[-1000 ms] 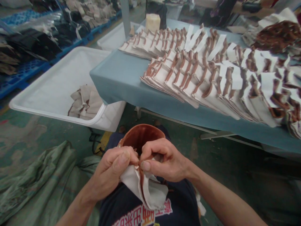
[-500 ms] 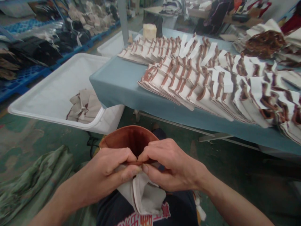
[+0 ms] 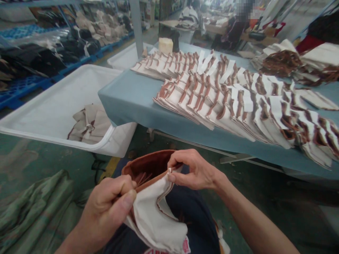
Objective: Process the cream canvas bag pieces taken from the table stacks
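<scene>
A cream fabric piece (image 3: 153,215) with a reddish-brown band and lining hangs above my lap, its top edge spread open. My left hand (image 3: 113,201) pinches the band at the left, thumb on the near side. At the right, my right hand (image 3: 193,169) grips the same edge near a seam between thumb and bent fingers. The brown inside shows behind the band, with thin brown strips in it. The lower part of the fabric drapes over dark clothing.
Rows of cream-and-brown pieces (image 3: 212,95) overlap on a blue-covered table (image 3: 127,98) ahead. A white bin (image 3: 60,84) holding some fabric stands at the left. Green cloth (image 3: 39,211) lies lower left. More bundles (image 3: 282,60) sit at the table's far right.
My hands, earlier close together at the band's middle, are now apart, left hand lower left and right hand slightly higher. More of the fabric's cream front shows between them. The view has shifted slightly.
</scene>
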`<state>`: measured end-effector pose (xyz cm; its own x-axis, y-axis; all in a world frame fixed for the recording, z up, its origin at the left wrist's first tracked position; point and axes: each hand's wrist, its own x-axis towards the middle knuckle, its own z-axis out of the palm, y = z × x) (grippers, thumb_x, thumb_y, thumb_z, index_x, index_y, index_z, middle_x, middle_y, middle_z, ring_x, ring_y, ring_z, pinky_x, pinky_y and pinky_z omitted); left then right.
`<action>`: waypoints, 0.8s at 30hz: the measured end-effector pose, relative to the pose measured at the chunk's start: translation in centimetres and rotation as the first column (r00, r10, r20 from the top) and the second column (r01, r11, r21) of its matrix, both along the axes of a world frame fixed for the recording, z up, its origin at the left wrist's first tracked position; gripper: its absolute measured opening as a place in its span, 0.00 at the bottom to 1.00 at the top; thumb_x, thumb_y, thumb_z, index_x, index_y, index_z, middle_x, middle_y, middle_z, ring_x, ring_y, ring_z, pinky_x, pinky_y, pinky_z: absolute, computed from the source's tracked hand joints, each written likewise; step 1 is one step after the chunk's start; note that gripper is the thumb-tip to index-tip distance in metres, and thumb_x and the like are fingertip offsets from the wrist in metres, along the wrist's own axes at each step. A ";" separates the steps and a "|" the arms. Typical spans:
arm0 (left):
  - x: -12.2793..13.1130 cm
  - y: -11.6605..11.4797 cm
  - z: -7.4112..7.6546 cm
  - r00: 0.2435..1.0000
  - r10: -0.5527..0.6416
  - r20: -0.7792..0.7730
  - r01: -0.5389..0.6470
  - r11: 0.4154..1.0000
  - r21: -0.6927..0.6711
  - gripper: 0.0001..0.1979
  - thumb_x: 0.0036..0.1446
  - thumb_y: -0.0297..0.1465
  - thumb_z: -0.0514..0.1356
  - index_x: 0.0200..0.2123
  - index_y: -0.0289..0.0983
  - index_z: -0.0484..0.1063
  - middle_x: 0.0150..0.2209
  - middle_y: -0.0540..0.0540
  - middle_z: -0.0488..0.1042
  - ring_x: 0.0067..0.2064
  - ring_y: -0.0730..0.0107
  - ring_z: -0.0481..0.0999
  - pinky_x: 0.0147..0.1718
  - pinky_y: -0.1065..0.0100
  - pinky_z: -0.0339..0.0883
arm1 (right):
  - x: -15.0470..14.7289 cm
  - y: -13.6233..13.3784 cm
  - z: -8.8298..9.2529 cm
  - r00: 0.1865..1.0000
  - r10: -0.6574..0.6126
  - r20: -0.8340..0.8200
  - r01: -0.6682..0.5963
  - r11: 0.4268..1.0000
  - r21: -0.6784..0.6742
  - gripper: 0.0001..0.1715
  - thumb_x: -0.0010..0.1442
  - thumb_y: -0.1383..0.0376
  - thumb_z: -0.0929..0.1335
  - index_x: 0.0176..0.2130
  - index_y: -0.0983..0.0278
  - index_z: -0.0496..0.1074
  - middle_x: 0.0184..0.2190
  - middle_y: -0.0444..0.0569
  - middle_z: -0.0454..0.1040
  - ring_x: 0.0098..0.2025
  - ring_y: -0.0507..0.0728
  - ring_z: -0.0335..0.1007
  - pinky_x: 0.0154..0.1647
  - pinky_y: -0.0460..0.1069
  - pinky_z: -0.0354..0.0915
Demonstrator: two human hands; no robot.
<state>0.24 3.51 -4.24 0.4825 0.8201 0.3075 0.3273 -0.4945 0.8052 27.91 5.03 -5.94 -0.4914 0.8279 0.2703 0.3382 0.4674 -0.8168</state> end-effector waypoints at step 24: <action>2.1 4.9 5.3 0.910 -0.415 -0.002 0.384 0.843 -0.378 0.13 0.68 0.39 0.58 0.34 0.38 0.75 0.30 0.55 0.71 0.32 0.73 0.69 0.31 0.74 0.62 | -1.2 0.2 6.4 0.988 0.108 0.111 -0.132 0.962 0.237 0.19 0.76 0.56 0.72 0.35 0.64 0.75 0.29 0.44 0.80 0.30 0.51 0.73 0.33 0.45 0.61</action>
<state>2.30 8.42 1.04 0.8024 0.5963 -0.0263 0.2358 -0.2763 0.9317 26.68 5.25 0.46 -0.6170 0.6762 0.4024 0.3386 0.6898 -0.6399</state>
